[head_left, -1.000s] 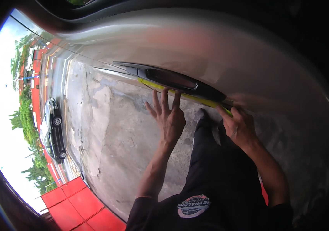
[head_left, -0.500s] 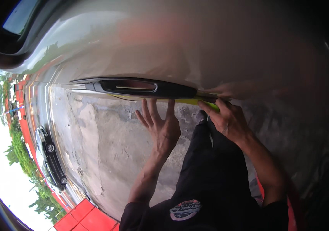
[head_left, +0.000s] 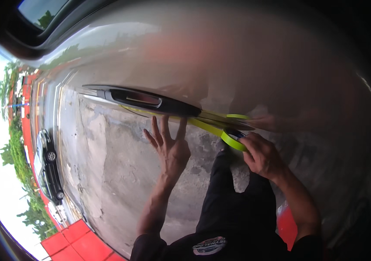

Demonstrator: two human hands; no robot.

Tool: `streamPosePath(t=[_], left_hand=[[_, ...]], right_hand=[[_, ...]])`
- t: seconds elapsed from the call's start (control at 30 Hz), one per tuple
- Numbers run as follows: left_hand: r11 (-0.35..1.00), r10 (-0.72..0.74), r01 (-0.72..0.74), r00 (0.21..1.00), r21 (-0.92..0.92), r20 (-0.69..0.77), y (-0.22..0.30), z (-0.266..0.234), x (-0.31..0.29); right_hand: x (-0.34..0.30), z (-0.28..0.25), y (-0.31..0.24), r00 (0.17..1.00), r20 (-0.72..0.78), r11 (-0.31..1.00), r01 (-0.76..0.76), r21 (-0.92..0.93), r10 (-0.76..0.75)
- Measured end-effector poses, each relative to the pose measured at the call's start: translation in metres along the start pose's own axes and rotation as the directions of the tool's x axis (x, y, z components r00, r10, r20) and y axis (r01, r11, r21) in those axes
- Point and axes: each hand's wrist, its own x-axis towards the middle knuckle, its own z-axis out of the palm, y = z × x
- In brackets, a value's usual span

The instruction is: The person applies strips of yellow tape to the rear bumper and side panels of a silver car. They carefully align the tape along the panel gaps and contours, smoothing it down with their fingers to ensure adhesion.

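Note:
My left hand (head_left: 170, 150) lies flat with fingers spread on a glossy silver car panel (head_left: 246, 61), its fingertips just under a long black door handle (head_left: 150, 100). A strip of yellow-green tape (head_left: 202, 125) runs along the handle's lower edge. The strip leads right to a roll of yellow-green tape (head_left: 232, 140), which my right hand (head_left: 261, 156) grips a little off the panel, right of the handle's end.
The shiny panel mirrors concrete ground, a parked black car (head_left: 46, 165), red paving (head_left: 70, 241) and trees at the left. A dark window edge (head_left: 42, 17) curves across the top left. My dark trousers and shirt fill the lower middle.
My right hand has drawn the tape roll out to the right, so more strip shows and the roll is visible. The left hand stays pressed under the handle.

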Motion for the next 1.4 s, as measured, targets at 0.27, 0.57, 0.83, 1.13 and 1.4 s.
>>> streamPosePath(t=[0.27, 0.57, 0.83, 1.13, 1.4], left_hand=[[0.994, -0.093, 0.095, 0.995, 0.049, -0.037, 0.011, 0.002, -0.004], [0.992, -0.067, 0.076, 0.994, 0.102, -0.086, 0.010, 0.008, -0.012], [0.992, -0.057, 0.066, 0.994, 0.108, -0.089, 0.011, 0.012, -0.008], [0.996, -0.048, 0.056, 0.993, 0.067, -0.112, 0.015, 0.011, -0.007], [0.993, -0.022, 0.034, 0.994, 0.111, -0.108, 0.019, 0.010, -0.009]], right_hand=[[-0.027, -0.001, 0.033, 0.998, -0.054, 0.994, 0.013, -0.105, -0.018], [-0.050, -0.015, 0.053, 0.990, -0.016, 0.986, 0.135, -0.100, -0.138], [-0.054, 0.003, 0.070, 0.990, 0.005, 0.947, 0.134, -0.293, -0.138], [-0.055, 0.005, 0.074, 0.996, 0.008, 0.951, 0.086, -0.297, -0.087], [-0.052, 0.011, 0.076, 0.998, 0.039, 0.933, 0.069, -0.354, -0.059]])
